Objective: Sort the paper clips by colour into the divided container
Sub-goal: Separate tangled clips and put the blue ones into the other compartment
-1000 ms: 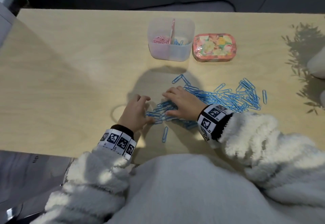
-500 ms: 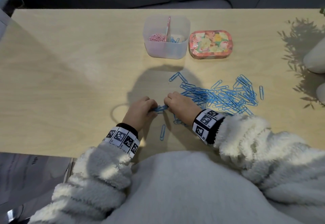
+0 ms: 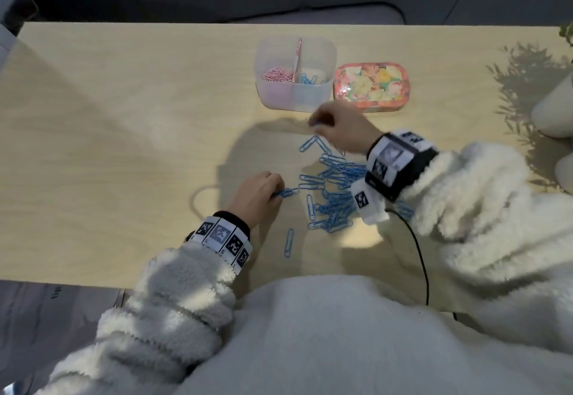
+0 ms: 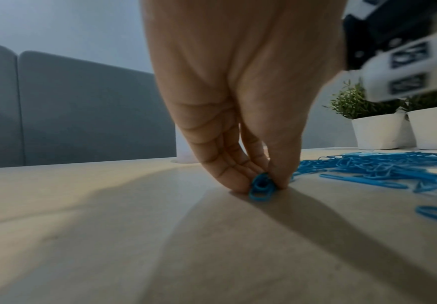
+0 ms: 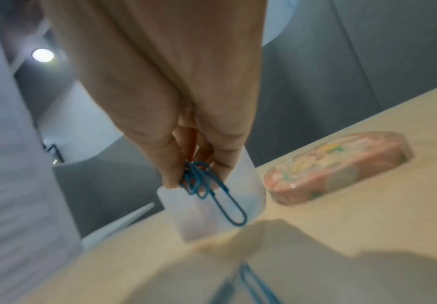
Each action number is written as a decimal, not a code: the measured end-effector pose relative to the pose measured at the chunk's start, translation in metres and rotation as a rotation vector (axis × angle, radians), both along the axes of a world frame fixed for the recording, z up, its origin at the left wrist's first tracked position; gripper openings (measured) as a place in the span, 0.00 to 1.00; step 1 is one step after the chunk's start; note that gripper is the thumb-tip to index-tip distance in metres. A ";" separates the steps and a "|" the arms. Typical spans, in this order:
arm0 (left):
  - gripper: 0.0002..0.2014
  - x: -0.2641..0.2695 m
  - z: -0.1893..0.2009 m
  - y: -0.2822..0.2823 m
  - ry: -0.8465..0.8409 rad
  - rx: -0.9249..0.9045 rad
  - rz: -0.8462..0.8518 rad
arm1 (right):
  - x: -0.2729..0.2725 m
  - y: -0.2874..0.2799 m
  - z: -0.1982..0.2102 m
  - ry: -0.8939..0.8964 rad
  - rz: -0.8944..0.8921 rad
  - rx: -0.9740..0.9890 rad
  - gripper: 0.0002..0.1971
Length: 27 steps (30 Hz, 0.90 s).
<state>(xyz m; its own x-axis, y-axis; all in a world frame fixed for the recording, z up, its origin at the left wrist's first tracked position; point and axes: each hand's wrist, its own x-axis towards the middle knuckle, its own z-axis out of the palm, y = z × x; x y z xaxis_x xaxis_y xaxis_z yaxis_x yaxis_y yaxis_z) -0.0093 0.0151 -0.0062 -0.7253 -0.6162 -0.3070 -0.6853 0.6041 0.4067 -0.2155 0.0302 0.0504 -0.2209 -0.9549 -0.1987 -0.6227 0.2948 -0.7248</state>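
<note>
A translucent divided container (image 3: 294, 96) stands at the back of the table, pink clips (image 3: 277, 74) in its left half and a few blue clips (image 3: 307, 78) in its right half. My right hand (image 3: 322, 123) hovers just in front of it and pinches a small bunch of blue paper clips (image 5: 207, 185), one dangling. My left hand (image 3: 273, 193) rests fingertips-down on the table and pinches a few blue clips (image 4: 261, 187) at the left edge of the loose blue pile (image 3: 335, 196). The right wristband hides part of the pile.
A floral pink tin (image 3: 370, 87) sits right of the container. White plant pots (image 3: 555, 109) stand at the table's right end. A single blue clip (image 3: 289, 242) lies near the front edge. A black cable (image 3: 418, 249) trails from my right wrist.
My right hand lifted off the pile with a bunch of blue clips and moved back toward the container. My left hand stayed at the pile's left edge, pinching clips.
</note>
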 end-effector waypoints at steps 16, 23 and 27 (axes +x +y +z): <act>0.11 -0.038 0.013 -0.016 -0.173 -0.111 -0.094 | -0.039 -0.089 0.019 -0.017 -0.363 -0.123 0.11; 0.07 -0.087 0.070 -0.069 0.264 -0.142 0.112 | -0.053 -0.005 -0.015 -0.212 -0.493 -0.191 0.14; 0.11 -0.134 0.087 -0.109 0.190 -0.253 0.104 | -0.047 0.029 -0.037 -0.047 -0.456 -0.011 0.08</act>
<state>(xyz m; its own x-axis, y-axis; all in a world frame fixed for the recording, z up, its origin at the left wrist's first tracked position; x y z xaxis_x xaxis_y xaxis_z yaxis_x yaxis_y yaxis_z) -0.1430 -0.0944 0.0808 -0.6841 -0.7293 0.0000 -0.6749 0.6331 0.3791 -0.2627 0.0591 0.0136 -0.6101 -0.7643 -0.2090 -0.3972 0.5232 -0.7540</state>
